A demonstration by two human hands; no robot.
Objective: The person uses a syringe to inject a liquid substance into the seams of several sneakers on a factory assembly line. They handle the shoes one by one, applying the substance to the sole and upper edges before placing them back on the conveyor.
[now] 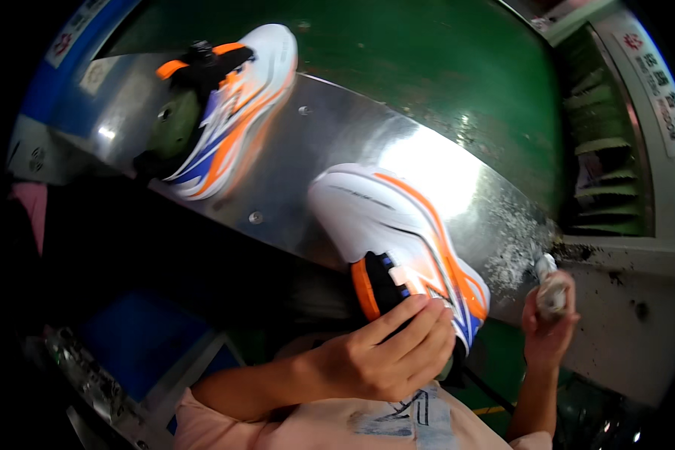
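Metal ledge (345, 124) running obliquely before me, far left to near right; screw head (256, 217) set along near edge; strong white glare (435, 172) on right half; pale crumbs (511, 244) scattered at right end. Beyond ledge: glossy green surface (427, 67). To my right: white frame (671, 199) around dark opening (604, 165) with greenish strips; white sign panel (656, 105) with red emblem beside it. To my far left: blue panel (56, 90). Near left: deep shadow, dim blue panel (139, 337) low within it. Near right: green floor (495, 360), yellow line.
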